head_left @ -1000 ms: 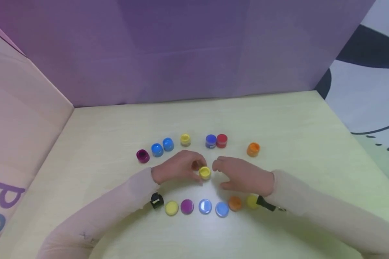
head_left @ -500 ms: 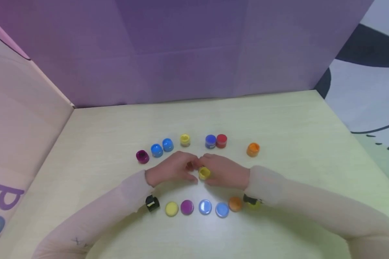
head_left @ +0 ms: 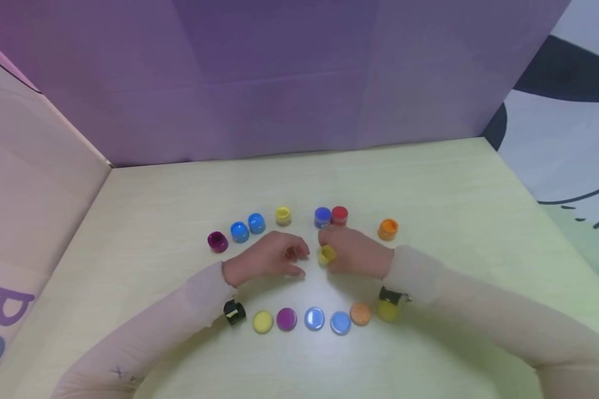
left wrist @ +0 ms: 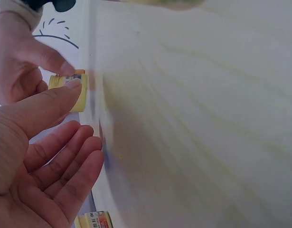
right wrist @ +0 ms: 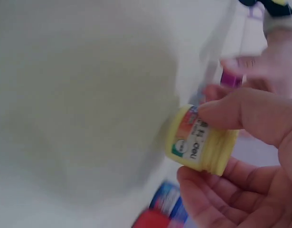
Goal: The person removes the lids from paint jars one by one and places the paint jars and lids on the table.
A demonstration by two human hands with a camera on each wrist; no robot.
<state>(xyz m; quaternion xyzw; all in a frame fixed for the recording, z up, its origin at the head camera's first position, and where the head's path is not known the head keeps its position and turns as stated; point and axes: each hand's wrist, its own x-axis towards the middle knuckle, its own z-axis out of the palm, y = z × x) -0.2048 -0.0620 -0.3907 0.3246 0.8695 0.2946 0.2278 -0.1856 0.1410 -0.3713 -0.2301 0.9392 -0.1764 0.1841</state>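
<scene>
My right hand (head_left: 356, 252) pinches a small yellow paint jar (head_left: 326, 255) between thumb and fingers. In the right wrist view the jar (right wrist: 195, 140) has a printed label and a ridged, lidless neck. My left hand (head_left: 269, 257) is just left of it, holding nothing, its fingers loosely bent and thumb apart. Behind the hands stand a purple jar (head_left: 218, 241), two light blue jars (head_left: 239, 232), another yellow jar (head_left: 283, 216), a dark blue jar (head_left: 322, 217), a red jar (head_left: 339, 215) and, farther right, an orange jar (head_left: 387, 229).
A row of lids lies in front of the hands: yellow (head_left: 263, 321), purple (head_left: 287, 319), two light blue (head_left: 314, 318), orange (head_left: 360, 313) and another yellow lid (head_left: 389, 311) beneath the right wrist strap. A purple panel (head_left: 279, 83) rises at the table's back edge.
The right hand has come in, taken the yellow jar from the left hand and carried it slightly right and away from me. The left fingers have let go of it.
</scene>
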